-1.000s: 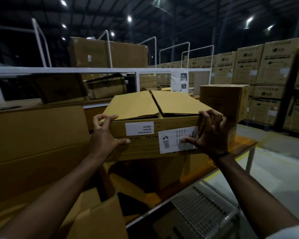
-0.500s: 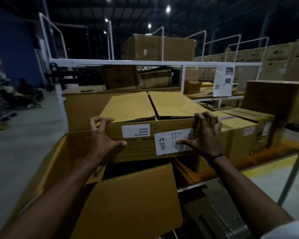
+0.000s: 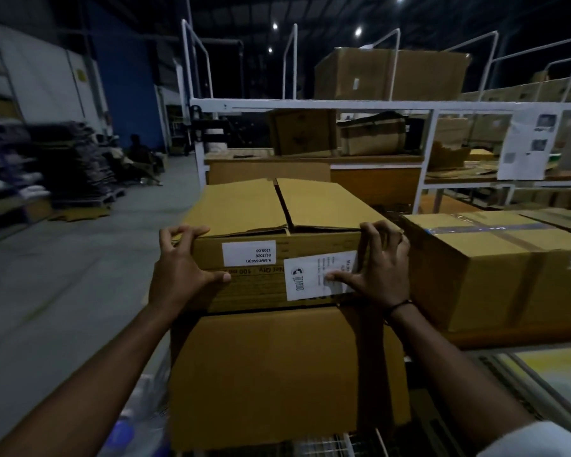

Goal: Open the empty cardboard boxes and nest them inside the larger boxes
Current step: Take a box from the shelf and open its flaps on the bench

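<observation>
Gripping the small cardboard box [image 3: 241,206] by its two near top corners, both hands hold it directly above a larger cardboard box [image 3: 277,367]. The left hand [image 3: 182,268] has its fingers curled over the left top edge and its thumb pressed flat on the front face. The right hand [image 3: 376,268] mirrors it: spread fingers hooked over the right corner, thumb lying across the shipping label [image 3: 310,275]. A dark wristband [image 3: 401,305] sits on that wrist.

The small box's two top flaps are folded down but untaped, with an open seam between them and their near edges slightly lifted. A white label [image 3: 248,253] on its front reads upside down (so the box may be inverted). Its underside meets the larger box's front panel along a dark line; whether it rests there or hangs free cannot be told.

Just to the right stands a taped carton [image 3: 491,258], close to the right hand. Behind runs a white rack [image 3: 310,103] with a big carton [image 3: 393,74] on top.
</observation>
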Tool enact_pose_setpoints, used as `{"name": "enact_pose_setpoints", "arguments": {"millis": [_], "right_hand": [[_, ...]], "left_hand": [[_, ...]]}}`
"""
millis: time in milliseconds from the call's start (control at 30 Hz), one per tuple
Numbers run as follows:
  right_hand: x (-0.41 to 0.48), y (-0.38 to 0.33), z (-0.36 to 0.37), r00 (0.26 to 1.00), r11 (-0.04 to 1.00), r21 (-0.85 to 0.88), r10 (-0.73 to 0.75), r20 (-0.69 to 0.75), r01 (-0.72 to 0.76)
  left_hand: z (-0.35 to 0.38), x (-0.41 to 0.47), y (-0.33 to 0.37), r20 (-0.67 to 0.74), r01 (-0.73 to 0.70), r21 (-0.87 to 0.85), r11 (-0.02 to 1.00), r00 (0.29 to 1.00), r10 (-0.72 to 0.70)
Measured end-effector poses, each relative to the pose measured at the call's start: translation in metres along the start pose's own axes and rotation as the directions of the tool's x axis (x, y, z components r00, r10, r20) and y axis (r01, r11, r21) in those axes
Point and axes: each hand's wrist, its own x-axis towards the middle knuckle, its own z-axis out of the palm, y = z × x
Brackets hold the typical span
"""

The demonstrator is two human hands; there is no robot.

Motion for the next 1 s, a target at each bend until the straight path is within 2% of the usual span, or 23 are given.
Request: {"name": "enact_pose_setpoints", "arguments": {"millis": [133, 267, 367, 467, 567, 700, 800, 1000], "right_hand": [[-0.019, 0.0, 0.019, 1.0, 1.0, 0.003, 0.013, 0.016, -0.013], [-0.037, 0.013, 0.033, 0.991, 0.995, -0.029, 0.096, 0.089, -0.093], [-0.04, 0.012, 0.039, 0.983, 0.991, -0.089, 0.111, 0.149, -0.098], [-0.044, 0.005, 0.047, 0.985, 0.993, -0.114, 0.058, 0.162, -0.04], [-0.047, -0.002, 0.051, 0.988, 0.993, -0.106, 0.065, 0.14, -0.051], [-0.052, -0.009, 0.055, 0.999, 0.989, -0.144, -0.013, 0.031, 0.018], [-0.06, -0.019, 0.055, 0.993, 0.993, -0.021, -0.117, 0.025, 0.117], [-0.057, -0.036, 0.059, 0.959, 0.958, 0.082, -0.281, 0.046, 0.276]], "left_hand": [[0.008, -0.013, -0.013, 0.022, 0.022, 0.027, 0.999, 1.0, -0.022], [0.033, -0.028, -0.019, 0.077, 0.05, 0.025, 0.998, 0.996, -0.052], [0.049, -0.041, -0.033, 0.106, 0.069, 0.113, 0.991, 0.991, -0.081], [0.059, -0.049, -0.035, 0.13, 0.023, 0.25, 0.968, 0.99, -0.057], [0.072, -0.047, -0.023, 0.196, -0.062, 0.263, 0.963, 0.981, 0.01], [0.097, -0.046, 0.0, 0.263, -0.114, 0.204, 0.972, 0.963, 0.057], [0.113, -0.048, 0.019, 0.247, -0.156, 0.161, 0.974, 0.962, 0.113], [0.143, -0.051, 0.059, 0.27, -0.225, 0.122, 0.967, 0.945, 0.186]]}}
